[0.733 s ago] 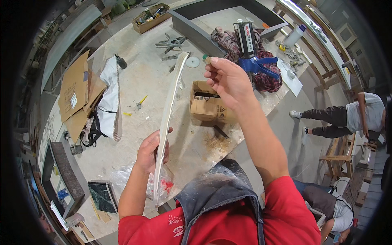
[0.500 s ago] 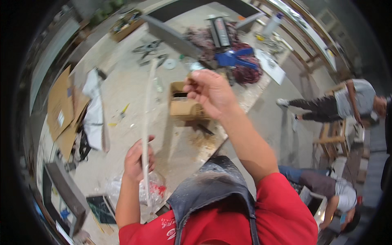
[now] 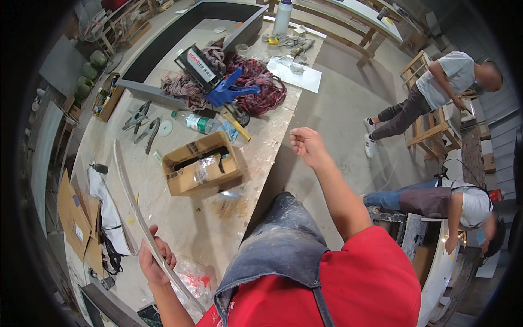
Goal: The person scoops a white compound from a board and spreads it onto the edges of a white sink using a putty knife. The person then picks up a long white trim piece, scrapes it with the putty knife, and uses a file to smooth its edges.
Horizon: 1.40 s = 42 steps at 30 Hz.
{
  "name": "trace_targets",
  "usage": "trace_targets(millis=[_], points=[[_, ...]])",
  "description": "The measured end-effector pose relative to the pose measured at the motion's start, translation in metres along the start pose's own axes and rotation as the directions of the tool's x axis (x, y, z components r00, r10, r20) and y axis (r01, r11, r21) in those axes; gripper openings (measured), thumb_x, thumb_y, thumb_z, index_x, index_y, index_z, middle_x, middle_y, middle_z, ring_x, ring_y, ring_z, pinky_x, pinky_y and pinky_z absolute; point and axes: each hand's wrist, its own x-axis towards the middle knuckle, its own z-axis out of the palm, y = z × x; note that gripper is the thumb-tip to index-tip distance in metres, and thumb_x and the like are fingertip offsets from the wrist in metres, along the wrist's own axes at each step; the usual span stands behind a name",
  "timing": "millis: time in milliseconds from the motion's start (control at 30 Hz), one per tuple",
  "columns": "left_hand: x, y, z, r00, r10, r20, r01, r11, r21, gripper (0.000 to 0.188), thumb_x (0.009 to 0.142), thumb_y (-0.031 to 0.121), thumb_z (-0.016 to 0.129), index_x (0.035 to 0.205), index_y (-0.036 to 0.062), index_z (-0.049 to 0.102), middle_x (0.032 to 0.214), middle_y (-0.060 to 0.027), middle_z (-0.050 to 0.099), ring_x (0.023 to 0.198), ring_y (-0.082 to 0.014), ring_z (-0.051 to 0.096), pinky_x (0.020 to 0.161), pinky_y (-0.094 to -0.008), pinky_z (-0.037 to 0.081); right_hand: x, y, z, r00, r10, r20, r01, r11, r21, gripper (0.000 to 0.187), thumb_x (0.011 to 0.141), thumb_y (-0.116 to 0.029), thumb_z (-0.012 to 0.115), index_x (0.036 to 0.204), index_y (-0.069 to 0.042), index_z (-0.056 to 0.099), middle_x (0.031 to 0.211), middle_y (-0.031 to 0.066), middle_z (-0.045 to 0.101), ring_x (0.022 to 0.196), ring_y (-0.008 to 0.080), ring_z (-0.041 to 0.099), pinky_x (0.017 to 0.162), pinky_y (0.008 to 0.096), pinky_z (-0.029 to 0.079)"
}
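Note:
My left hand [image 3: 154,256] is closed around a long, thin, pale strip [image 3: 132,201] that curves slightly. Its far end rises over the table, and its near end runs down beside my left forearm. Out past the table's right edge, my right hand [image 3: 308,146] is raised with its fingers curled in; whatever they hold, if anything, is hidden. Between the two hands an open cardboard box [image 3: 185,184] with tape on it stands on the table [image 3: 180,215]. Under my left hand lies a clear plastic bag [image 3: 197,275] with red marks.
Behind the box are a plastic bottle [image 3: 199,123], black spring clamps [image 3: 147,133], a blue clamp [image 3: 231,94] and reddish rags [image 3: 261,90]. A grey frame [image 3: 150,92] stands farther back. Flattened cardboard [image 3: 73,218] lies left. Two people [image 3: 449,79] work at the right.
My right hand has moved right, from above the box to beyond the table edge. The strip leans farther left in my left hand. My view has shifted, showing more of the table's far end.

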Motion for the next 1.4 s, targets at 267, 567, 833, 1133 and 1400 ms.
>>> trace_targets(millis=[267, 567, 833, 1133, 1400], points=[[0.043, -0.009, 0.096, 0.982, 0.154, -0.112, -0.146, 0.986, 0.077, 0.059, 0.103, 0.036, 0.055, 0.145, -0.0038, 0.043, 0.07, -0.0029, 0.048, 0.046, -0.0094, 0.042, 0.033, -0.0237, 0.04, 0.141, -0.008, -0.052, 0.99, 0.036, -0.135, -0.056, 0.988, -0.141, 0.006, 0.088, -0.007, 0.068, 0.09, -0.003, 0.064, 0.077, 0.0065, 0.068, 0.06, 0.0141, 0.063, 0.05, 0.0271, 0.05], [0.135, -0.069, 0.29, 0.937, 0.259, -0.233, -0.255, 0.966, 0.046, 0.054, 0.105, 0.031, 0.047, 0.146, -0.0044, 0.043, 0.071, -0.0042, 0.044, 0.047, -0.011, 0.041, 0.033, -0.0247, 0.042, 0.293, -0.029, -0.077, 0.987, -0.148, 0.06, 0.124, 0.47, -0.874, 0.022, 0.083, -0.022, 0.066, 0.09, -0.003, 0.074, 0.09, 0.0225, 0.073, 0.091, 0.0389, 0.071, 0.084, 0.0468, 0.055], [0.173, -0.102, 0.407, 0.907, 0.259, -0.333, -0.257, 0.965, 0.049, 0.059, 0.104, 0.033, 0.053, 0.147, -0.0042, 0.04, 0.071, -0.0052, 0.046, 0.05, -0.0129, 0.045, 0.036, -0.0265, 0.044, 0.405, -0.198, -0.112, 0.619, -0.491, 0.613, 0.723, 0.052, -0.689, 0.02, 0.087, -0.009, 0.063, 0.105, -0.009, 0.071, 0.096, 0.0165, 0.072, 0.089, 0.037, 0.069, 0.079, 0.048, 0.055], [0.195, -0.127, 0.476, 0.885, 0.23, -0.405, -0.238, 0.971, 0.032, 0.057, 0.104, 0.031, 0.054, 0.145, -0.0065, 0.043, 0.07, -0.0069, 0.048, 0.052, -0.0147, 0.048, 0.038, -0.0288, 0.045, 0.545, -0.289, -0.063, 0.635, 0.259, 0.728, 0.68, -0.633, -0.369, 0.024, 0.089, -0.013, 0.059, 0.108, -0.012, 0.074, 0.117, 0.0126, 0.068, 0.119, 0.0328, 0.06, 0.104, 0.0511, 0.041], [0.216, -0.134, 0.481, 0.936, 0.174, -0.305, -0.164, 0.985, 0.059, 0.058, 0.103, 0.032, 0.056, 0.145, -0.0062, 0.043, 0.072, -0.0067, 0.05, 0.053, -0.0137, 0.049, 0.04, -0.0281, 0.046, 0.522, -0.338, -0.038, 0.576, 0.446, 0.685, 0.813, -0.402, -0.422, 0.041, 0.076, -0.025, 0.075, 0.109, -0.002, 0.067, 0.113, 0.0212, 0.063, 0.108, 0.0383, 0.063, 0.094, 0.0428, 0.052]])
